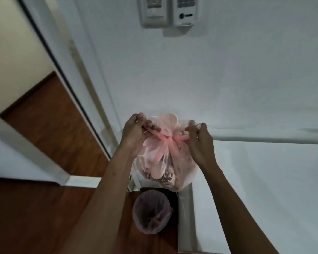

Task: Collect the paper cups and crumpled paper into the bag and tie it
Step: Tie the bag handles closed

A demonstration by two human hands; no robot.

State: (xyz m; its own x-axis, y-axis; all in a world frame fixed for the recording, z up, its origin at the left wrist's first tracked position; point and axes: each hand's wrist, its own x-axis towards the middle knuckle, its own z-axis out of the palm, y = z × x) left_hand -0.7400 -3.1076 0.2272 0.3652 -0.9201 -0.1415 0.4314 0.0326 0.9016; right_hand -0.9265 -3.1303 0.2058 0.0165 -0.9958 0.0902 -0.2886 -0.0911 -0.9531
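Note:
A thin pink plastic bag [165, 162] sits at the left corner of a white surface [264, 180], bulging with paper cups and crumpled paper seen through the film. Its two handles are crossed into a knot [168, 138] at the top. My left hand [134, 136] pinches the left handle end and my right hand [200, 142] pinches the right one, each pulling outward from the knot. A pale cup bottom [170, 120] presses against the bag's top behind the knot.
A small waste bin [151, 211] lined with a purplish bag stands on the wooden floor [35, 217] just below the surface's corner. A white wall with a switch plate [154, 11] and an intercom [185, 11] rises behind. A door frame [77, 92] runs at left.

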